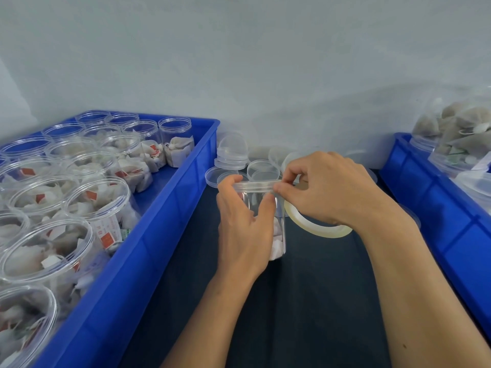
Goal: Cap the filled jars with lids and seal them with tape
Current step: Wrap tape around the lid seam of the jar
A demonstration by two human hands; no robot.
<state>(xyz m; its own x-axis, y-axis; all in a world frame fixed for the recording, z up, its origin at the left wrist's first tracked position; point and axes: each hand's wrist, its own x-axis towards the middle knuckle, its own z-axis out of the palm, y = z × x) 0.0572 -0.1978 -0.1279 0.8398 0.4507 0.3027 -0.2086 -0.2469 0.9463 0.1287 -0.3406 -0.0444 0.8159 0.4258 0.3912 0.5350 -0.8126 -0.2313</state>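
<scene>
A clear jar [277, 235] with white tea bags in its lower part stands on the dark table, capped with a clear lid [253, 185]. My left hand [243, 224] wraps around the jar's left side, thumb just under the lid rim. My right hand [329, 187] pinches at the lid's right edge with thumb and forefinger. A roll of clear tape [316, 226] hangs around that hand's lower fingers, right beside the jar. The tape strip itself is too transparent to make out.
A blue crate [164, 213] on the left holds several open jars [98, 197] filled with tea bags. Loose clear lids [231, 158] lie stacked behind the jar. A second blue crate [430, 197] on the right holds jars [457, 144]. A grey wall stands behind.
</scene>
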